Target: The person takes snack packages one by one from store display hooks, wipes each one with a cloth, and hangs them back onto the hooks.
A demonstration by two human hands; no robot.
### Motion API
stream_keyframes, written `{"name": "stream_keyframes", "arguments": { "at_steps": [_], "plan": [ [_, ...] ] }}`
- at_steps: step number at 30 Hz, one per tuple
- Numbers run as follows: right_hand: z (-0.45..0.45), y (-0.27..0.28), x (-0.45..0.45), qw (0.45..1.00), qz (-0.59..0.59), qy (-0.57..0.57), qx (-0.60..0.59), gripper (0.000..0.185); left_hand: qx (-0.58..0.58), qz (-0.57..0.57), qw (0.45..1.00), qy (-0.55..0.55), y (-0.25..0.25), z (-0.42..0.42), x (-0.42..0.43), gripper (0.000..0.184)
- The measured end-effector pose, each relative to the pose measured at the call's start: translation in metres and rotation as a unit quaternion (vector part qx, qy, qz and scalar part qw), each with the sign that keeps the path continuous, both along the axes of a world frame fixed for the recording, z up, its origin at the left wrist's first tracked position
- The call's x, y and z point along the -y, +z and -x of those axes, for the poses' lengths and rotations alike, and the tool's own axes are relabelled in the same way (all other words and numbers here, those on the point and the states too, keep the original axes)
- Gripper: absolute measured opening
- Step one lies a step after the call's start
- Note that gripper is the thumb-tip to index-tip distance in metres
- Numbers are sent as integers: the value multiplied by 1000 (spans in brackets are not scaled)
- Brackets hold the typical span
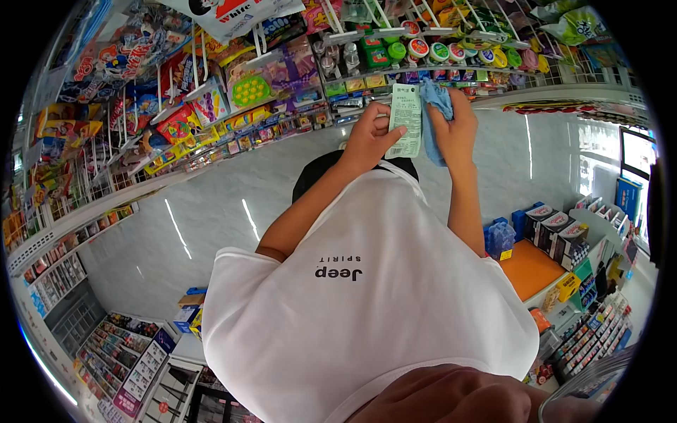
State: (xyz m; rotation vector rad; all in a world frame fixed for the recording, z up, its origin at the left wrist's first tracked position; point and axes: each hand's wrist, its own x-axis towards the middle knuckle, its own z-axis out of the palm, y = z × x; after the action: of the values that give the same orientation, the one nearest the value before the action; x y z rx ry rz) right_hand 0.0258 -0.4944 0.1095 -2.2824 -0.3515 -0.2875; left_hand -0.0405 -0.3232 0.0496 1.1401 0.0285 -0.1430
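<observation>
My left hand grips a flat, light green packet, its thumb lying across the printed face. Small text and a barcode show on the packet, which is held upright in front of the shelf. A crumpled blue cloth is in my right hand, hanging down beside the packet's right edge. Cloth and packet are very close; I cannot tell whether they touch. Part of the right fingers is hidden behind the cloth.
Shelves with hooked candy bags, round-lidded tubs and small packs run along the front. A pale grey shelf edge borders them. Behind to the right is an orange counter with boxes; a magazine-like display rack stands behind left.
</observation>
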Motion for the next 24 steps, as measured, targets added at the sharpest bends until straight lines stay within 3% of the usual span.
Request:
{"name": "stream_keyframes", "arguments": {
  "at_steps": [6,10,12,16,19,23,24],
  "plan": [
    [11,8,-12,994,3,107,-22,31,22,-80,996,-11,-6,-2,-3,28],
    [1,8,-13,998,-13,63,12,31,55,-146,988,-18,3,-1,-3,27],
    [3,14,-16,998,-17,61,7,32,55,-107,993,-5,-3,-1,1,28],
    [9,16,-18,986,3,167,-13,37,38,-57,998,12,-6,-3,-1,29],
    [7,18,-18,991,-7,135,-21,36,22,-43,999,12,11,-2,-2,33],
    [2,20,-21,993,-30,104,37,38,62,-30,997,33,-3,-5,3,36],
    [1,17,-20,993,-21,107,34,38,5,-21,1000,19,3,-4,2,36]
  ]
}}
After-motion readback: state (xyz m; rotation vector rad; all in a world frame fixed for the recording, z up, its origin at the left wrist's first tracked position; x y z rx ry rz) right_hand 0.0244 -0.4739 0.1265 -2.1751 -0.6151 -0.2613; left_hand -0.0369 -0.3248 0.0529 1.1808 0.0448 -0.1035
